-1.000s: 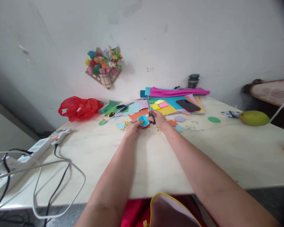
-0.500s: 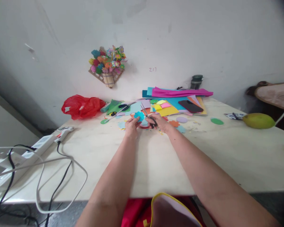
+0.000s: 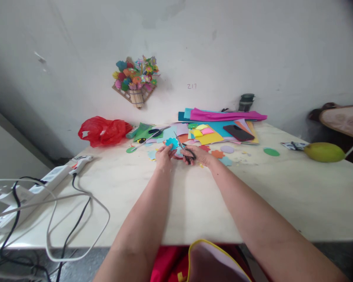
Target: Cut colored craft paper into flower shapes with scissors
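My left hand (image 3: 165, 154) pinches a bright blue flower-shaped cutout (image 3: 171, 143) with a scalloped edge, held above the table. Close on its right, my right hand (image 3: 198, 154) is wrapped round the black handles of a pair of scissors (image 3: 189, 155). The blades point up and to the left, beside the blue flower; whether they touch it I cannot tell. Around the hands lie an orange flower cutout (image 3: 217, 154), a lilac oval (image 3: 227, 149), pale blue pieces and small scraps.
A red plastic bag (image 3: 104, 131), a second pair of scissors (image 3: 155, 132) and coloured sheets (image 3: 214, 135) with a phone (image 3: 238, 132) lie at the back. A power strip (image 3: 35, 192) with looping cables (image 3: 76, 196) occupies the left. A yellow-green fruit-like object (image 3: 324, 152) sits right, near a green oval (image 3: 271, 151).
The blue flower has shifted slightly and turned in my left hand. The scissors remain in my right hand. The whole view has moved a little.
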### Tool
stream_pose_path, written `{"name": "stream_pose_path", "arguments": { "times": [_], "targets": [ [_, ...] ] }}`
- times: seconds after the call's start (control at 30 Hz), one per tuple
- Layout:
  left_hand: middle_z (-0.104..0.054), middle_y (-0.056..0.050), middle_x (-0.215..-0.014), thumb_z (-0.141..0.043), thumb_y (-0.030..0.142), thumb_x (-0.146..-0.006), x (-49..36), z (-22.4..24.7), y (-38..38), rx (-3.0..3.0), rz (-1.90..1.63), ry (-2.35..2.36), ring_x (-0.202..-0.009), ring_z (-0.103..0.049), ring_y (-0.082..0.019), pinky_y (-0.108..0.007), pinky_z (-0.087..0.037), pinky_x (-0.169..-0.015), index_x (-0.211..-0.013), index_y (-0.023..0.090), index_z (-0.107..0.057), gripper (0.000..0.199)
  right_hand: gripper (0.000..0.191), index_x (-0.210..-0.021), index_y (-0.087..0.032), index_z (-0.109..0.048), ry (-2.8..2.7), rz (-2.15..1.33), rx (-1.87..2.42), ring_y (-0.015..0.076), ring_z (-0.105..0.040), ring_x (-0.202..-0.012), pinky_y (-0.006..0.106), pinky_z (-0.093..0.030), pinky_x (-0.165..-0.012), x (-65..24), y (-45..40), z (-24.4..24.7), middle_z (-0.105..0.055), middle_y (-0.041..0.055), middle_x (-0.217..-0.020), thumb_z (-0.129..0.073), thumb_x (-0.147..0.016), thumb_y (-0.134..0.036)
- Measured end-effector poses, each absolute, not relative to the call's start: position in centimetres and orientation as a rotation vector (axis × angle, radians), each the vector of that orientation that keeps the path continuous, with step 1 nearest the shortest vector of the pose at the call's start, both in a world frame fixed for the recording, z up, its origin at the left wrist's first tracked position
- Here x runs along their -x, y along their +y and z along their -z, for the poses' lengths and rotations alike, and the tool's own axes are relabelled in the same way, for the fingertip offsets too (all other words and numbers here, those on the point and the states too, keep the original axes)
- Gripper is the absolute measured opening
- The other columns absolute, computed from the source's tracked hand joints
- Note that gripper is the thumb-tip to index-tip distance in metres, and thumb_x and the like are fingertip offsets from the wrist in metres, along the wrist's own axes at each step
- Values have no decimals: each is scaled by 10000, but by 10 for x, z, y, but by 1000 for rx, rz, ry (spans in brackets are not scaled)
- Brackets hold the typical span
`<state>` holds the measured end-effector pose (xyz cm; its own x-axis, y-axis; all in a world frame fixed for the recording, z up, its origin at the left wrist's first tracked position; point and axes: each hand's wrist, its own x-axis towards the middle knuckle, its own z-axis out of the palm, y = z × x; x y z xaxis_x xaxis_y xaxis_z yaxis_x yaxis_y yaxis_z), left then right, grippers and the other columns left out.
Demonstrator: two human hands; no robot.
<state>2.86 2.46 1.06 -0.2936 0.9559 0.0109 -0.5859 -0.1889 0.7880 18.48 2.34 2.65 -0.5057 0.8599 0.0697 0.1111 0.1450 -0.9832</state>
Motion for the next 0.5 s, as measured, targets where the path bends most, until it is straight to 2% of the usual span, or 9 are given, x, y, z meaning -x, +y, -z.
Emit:
{"name": "stream_pose_path", "arguments": {
  "times": [0.3,0.5],
  "targets": [
    [-688,-25,-657,-783,134,-629,-31,-12,24,-572,-1706,847,-618,-675,-141,-280,-548,-716,-625,158,-543,241,269,-737,-159,-548,-1757,-1407,965,96,-554,-435,167,-342,-311,-183,27,-22,-631,11,-580,-637,-840,-392],
    [-676,-19,-624,-734,105,-658,-33,-11,25,-545,-1724,838,-555,-642,-117,-270,-545,-695,-614,157,-539,207,306,-753,-156,-555,-1769,-1392,954,93,-550,-431,168,-330,-308,-183,32,-17,-627,7,-579,-664,-825,-433]
  ]
}}
